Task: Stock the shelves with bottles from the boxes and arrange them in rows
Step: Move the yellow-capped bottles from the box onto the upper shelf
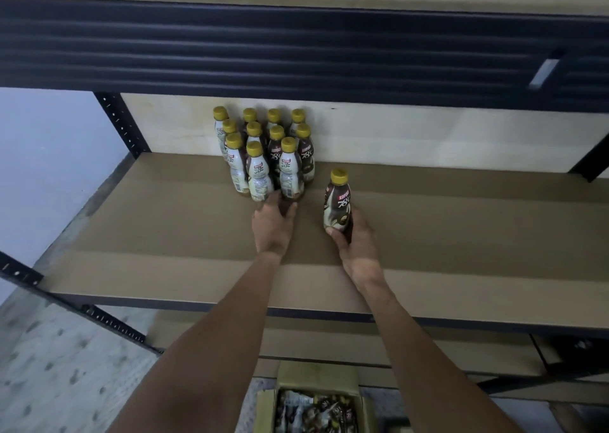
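My left hand [273, 225] reaches to the cluster of bottles [263, 149] on the brown board shelf [164, 221], its fingers [290, 210] curled loosely at the base of the front bottle [290, 170]; whether they grip it I cannot tell. Right of the cluster, my right hand [357, 238] wraps closed around the base of a single upright bottle [337, 202], plastic, waisted, glossy brown-and-cream label, yellow ribbed cap. Below the shelf sits an open cardboard box [316, 399] with more bottles.

Pale wall [43, 155], speckled grey floor [59, 366]
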